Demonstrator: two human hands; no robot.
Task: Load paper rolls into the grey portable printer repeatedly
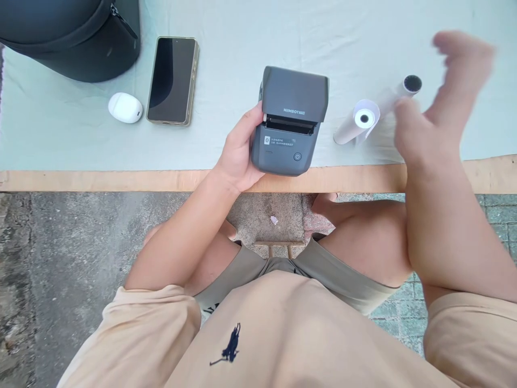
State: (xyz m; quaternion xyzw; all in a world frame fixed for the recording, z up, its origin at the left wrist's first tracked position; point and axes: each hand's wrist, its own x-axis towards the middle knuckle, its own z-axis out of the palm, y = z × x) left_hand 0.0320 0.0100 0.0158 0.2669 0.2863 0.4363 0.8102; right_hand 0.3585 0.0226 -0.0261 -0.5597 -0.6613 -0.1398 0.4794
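A dark grey label printer (pixel 291 119) stands near the table's front edge, lid down, with a power button on its front. My left hand (pixel 238 151) grips its left side. To its right lie a white paper roll (pixel 365 119) and a pale tube (pixel 398 92) with a dark end. My right hand (pixel 440 102) hovers blurred over them, fingers spread, holding nothing.
A phone (pixel 172 80) lies face up at the back left beside a white earbud case (pixel 125 108). A dark bag (pixel 76 37) fills the far left corner. The pale cloth (pixel 226 48) covers a wooden table (pixel 121 180). My knees are below.
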